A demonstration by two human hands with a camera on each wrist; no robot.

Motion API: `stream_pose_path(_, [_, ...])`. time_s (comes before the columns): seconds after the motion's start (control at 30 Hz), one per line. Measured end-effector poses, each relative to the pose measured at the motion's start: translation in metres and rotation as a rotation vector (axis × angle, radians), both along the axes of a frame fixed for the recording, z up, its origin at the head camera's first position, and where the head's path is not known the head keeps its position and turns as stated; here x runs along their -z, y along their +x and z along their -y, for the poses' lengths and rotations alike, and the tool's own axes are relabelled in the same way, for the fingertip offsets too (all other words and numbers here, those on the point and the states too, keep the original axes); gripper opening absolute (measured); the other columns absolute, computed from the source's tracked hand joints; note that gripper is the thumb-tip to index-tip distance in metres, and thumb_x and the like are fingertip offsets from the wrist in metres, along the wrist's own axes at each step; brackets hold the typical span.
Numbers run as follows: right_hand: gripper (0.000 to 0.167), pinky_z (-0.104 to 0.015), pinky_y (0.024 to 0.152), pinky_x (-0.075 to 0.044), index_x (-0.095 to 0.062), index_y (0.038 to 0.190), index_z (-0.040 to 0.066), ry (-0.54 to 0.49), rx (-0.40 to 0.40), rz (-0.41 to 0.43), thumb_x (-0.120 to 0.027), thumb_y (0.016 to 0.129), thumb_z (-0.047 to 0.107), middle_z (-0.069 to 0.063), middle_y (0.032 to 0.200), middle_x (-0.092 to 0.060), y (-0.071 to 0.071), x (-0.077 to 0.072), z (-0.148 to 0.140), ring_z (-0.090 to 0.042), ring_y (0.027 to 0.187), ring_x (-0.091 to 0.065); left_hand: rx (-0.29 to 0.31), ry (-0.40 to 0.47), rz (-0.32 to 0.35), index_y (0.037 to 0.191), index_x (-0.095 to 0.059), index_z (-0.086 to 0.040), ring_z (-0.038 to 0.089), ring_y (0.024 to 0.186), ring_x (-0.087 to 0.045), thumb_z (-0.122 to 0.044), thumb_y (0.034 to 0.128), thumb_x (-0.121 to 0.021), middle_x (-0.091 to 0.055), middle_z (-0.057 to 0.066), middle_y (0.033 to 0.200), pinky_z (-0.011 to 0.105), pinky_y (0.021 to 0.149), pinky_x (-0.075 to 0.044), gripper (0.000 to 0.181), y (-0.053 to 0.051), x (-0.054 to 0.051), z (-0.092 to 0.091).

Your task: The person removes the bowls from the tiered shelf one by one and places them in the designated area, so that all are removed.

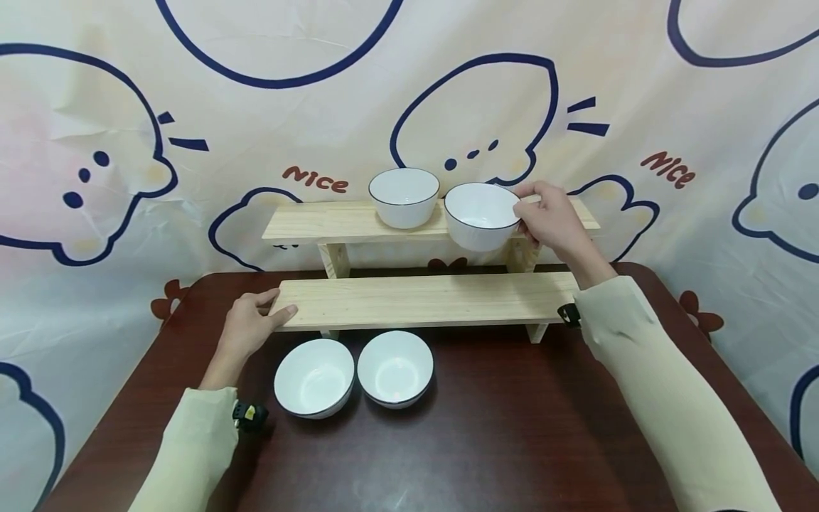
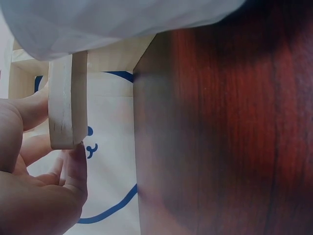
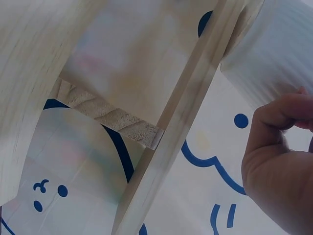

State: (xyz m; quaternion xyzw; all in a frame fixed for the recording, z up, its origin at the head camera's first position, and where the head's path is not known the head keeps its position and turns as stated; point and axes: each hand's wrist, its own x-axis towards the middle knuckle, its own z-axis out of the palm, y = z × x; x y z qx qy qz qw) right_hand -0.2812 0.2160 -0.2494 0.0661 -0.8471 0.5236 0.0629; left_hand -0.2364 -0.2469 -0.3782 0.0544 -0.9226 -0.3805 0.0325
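In the head view the right hand (image 1: 552, 217) pinches the right rim of a white bowl (image 1: 481, 213) at the upper shelf board's (image 1: 307, 222) front edge; whether it touches the board I cannot tell. The right wrist view shows curled fingers of that hand (image 3: 281, 156) against the bowl's side (image 3: 274, 49). Left of it, a second white bowl (image 1: 404, 199) stands on the upper board. The left hand (image 1: 251, 321) grips the left end of the lower board (image 1: 422, 300), thumb on top; the left wrist view shows this hand (image 2: 44, 166) around the board's end (image 2: 61, 107).
Two white bowls, one left (image 1: 313, 378) and one right (image 1: 395, 370), sit side by side on the dark red table (image 1: 486, 419), in front of the lower board. A patterned cloth (image 1: 345, 128) hangs behind the wooden shelf.
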Motion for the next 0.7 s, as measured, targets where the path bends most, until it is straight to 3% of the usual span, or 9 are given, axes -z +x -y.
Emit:
stream_pose_path(0.4, [0.038, -0.027, 0.039, -0.039, -0.053, 0.129, -0.008, -0.039, -0.061, -0.002, -0.046, 0.091, -0.003, -0.010, 0.059, -0.057, 0.014, 0.006, 0.002, -0.013, 0.043, -0.045, -0.001, 0.000, -0.008, 0.148, -0.045, 0.006, 0.042, 0.107, -0.065, -0.024, 0.0980, -0.071, -0.052, 0.034, 0.138, 0.050, 0.088, -0.055, 0.064, 0.000, 0.001, 0.000])
stream_pose_path(0.7, [0.038, -0.027, 0.039, -0.040, -0.052, 0.131, -0.005, -0.034, -0.098, 0.011, -0.046, 0.093, 0.001, -0.005, 0.057, -0.055, 0.027, 0.010, 0.008, -0.013, 0.043, -0.045, 0.005, 0.006, -0.011, 0.148, -0.045, 0.007, 0.043, 0.107, -0.065, -0.023, 0.0982, -0.070, -0.053, 0.034, 0.138, 0.050, 0.088, -0.055, 0.064, 0.000, 0.001, 0.001])
